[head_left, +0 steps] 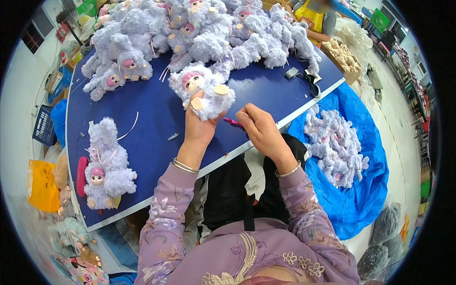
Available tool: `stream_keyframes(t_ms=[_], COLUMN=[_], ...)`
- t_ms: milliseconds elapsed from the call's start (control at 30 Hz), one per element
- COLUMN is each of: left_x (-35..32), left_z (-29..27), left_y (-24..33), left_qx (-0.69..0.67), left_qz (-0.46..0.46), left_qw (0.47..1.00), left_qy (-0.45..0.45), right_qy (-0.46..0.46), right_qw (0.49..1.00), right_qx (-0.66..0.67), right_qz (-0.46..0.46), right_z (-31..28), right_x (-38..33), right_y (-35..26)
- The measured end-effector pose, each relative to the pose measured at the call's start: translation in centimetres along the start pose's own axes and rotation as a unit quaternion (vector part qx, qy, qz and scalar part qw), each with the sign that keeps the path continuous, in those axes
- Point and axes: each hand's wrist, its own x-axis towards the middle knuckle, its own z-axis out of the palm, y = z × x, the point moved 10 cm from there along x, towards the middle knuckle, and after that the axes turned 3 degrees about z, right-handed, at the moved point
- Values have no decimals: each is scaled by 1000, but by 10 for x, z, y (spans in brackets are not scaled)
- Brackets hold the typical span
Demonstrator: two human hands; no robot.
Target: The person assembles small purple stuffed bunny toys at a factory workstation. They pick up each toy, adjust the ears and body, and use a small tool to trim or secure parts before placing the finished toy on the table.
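Observation:
My left hand (200,124) is closed around a fluffy lavender plush doll (209,84) with a hard face, pink fringe and cream feet, held upright just over the blue table (161,118). Close to the doll's right side, my right hand (260,127) pinches a small, thin magenta thing (232,122) that points toward the plush. Its exact kind does not show, as the fingers cover part of it. On the left of the table lie more lavender plush dolls (110,161), next to a dark pink oblong object (82,175).
A large pile of similar plush dolls (199,35) fills the table's far side. At my right, a blue sack (365,190) holds more plush pieces. A black strap (312,86) lies near the right table edge. Another person in a yellow apron (308,18) is beyond the table.

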Motion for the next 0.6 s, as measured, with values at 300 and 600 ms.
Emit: stream_keyframes(t_ms=[300,600], left_x=[-3,-4], left_z=[7,7], left_y=[3,6], left_qx=[2,-20], left_qz=[12,26], left_qw=[1000,999], left_qy=[13,4], right_qy=[1,57], right_qw=[997,996], right_qx=[-75,-61], right_qz=[-26,-44], right_z=[11,9], right_x=[13,13], right_y=[-12,-15])
